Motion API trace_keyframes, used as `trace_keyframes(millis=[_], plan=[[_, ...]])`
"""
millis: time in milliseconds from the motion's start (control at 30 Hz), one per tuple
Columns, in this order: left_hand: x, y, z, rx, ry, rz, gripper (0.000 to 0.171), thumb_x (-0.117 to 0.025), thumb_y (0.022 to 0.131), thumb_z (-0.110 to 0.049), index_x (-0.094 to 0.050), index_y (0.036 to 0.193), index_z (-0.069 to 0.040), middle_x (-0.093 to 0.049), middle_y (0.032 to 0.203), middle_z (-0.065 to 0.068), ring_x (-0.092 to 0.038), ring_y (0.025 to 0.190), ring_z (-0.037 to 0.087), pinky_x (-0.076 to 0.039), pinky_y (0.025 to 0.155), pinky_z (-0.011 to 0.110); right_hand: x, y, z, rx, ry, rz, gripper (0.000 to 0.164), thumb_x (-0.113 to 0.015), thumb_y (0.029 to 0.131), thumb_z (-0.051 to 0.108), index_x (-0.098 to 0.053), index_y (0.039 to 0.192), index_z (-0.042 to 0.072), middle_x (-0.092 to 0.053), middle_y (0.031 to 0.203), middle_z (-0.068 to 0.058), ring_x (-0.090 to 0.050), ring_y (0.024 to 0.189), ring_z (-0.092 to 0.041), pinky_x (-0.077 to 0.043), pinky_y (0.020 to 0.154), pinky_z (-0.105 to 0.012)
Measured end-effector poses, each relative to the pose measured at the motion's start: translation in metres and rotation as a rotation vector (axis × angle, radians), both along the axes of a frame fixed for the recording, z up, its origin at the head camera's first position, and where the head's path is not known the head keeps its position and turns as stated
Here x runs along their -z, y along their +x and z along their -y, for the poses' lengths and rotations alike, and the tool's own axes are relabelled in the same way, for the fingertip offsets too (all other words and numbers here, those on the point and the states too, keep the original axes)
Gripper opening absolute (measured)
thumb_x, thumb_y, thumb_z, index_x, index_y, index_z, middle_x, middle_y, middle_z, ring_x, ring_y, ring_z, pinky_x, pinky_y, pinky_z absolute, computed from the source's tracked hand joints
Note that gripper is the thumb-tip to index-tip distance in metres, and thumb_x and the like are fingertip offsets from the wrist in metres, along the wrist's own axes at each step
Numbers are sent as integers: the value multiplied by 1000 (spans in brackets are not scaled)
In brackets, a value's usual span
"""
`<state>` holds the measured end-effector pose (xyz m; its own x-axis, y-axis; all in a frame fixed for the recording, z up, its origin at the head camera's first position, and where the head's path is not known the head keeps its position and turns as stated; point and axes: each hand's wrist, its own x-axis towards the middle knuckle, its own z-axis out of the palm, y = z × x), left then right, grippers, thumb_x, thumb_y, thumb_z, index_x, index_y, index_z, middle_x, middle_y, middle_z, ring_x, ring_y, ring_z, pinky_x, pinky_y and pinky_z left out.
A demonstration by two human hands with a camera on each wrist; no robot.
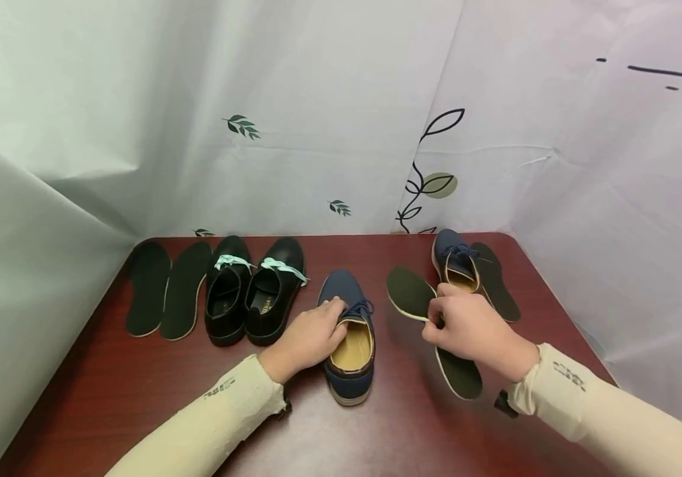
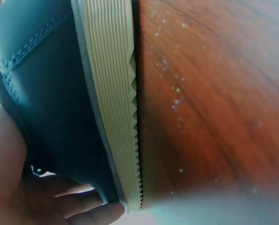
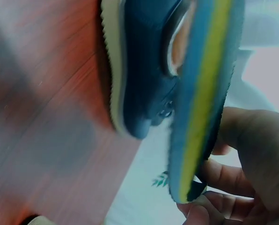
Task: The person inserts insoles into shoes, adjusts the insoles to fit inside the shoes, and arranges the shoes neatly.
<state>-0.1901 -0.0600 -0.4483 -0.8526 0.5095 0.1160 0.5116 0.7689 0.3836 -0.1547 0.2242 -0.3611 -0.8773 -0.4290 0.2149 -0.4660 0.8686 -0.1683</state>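
My left hand grips a navy lace-up shoe at the middle of the table, its fingers across the upper by the laces and collar. The tan inside of this shoe faces up. In the left wrist view, fingertips reach down the shoe's side to its ribbed beige sole. To the right, a dark green insole is pinched near its middle by my right hand, held tilted above the table. Its edge shows blue and yellow layers in the right wrist view.
The other navy shoe stands at the back right, with a dark insole lying beside it. Two black shoes with mint laces stand left of centre. Left of them lie two more dark insoles. A white patterned curtain surrounds the reddish table.
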Motion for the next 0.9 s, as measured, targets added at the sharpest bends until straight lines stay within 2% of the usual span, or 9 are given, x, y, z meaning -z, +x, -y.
trace_keyframes(millis=[167,267,400,533,633,733,833,900], plan=[[-3,-3,3,8,28,42,39,-50,100,-31,-54,133,-12,-53,151,24,-55,133,36,-51,107,54,-2,12,7,-35,-12,64,28,-69,72,16,-52,55,29,-40,71,7,-37,50,-5,-38,47,-23],[-6,-3,5,0,30,63,47,-52,96,-30,-48,139,-11,-60,145,21,-68,116,33,-57,98,50,-4,19,11,-69,-24,100,29,-68,70,13,-50,55,30,-38,71,8,-32,47,-3,-34,46,-21],[-13,-3,5,-7,8,30,56,-56,92,-28,-43,143,-9,-66,135,16,-71,98,30,-59,89,49,-7,27,16,-126,-35,77,30,-67,68,12,-47,55,31,-35,70,10,-28,47,-1,-31,46,-18],[-18,-1,5,21,-55,-90,39,-59,93,-22,-58,129,-8,-71,125,14,-71,100,30,-61,86,48,-11,33,20,-171,-39,55,31,-67,67,12,-47,55,32,-33,70,11,-27,47,0,-28,45,-17],[-20,2,3,58,-99,-154,20,-58,96,-19,-66,111,-8,-76,112,11,-73,92,28,-63,76,44,-14,39,23,-195,-39,83,30,-68,68,12,-48,55,32,-34,70,11,-27,47,0,-27,44,-16],[-21,2,2,79,-120,-160,13,-57,99,-18,-66,102,-9,-77,97,8,-73,80,24,-62,66,40,-17,44,27,-221,-40,131,30,-68,69,13,-50,55,32,-36,71,11,-29,46,1,-28,45,-16],[-22,0,2,72,-109,-119,13,-56,100,-20,-66,99,-12,-72,84,4,-67,67,19,-57,61,37,-18,48,32,-246,-46,169,29,-68,69,13,-50,55,32,-37,71,12,-31,45,1,-31,45,-16],[-23,-3,3,63,-91,-90,15,-56,100,-22,-68,102,-13,-72,82,3,-65,65,17,-56,61,36,-16,49,35,-259,-54,188,29,-67,68,12,-51,55,32,-38,70,12,-31,44,2,-32,45,-16]])
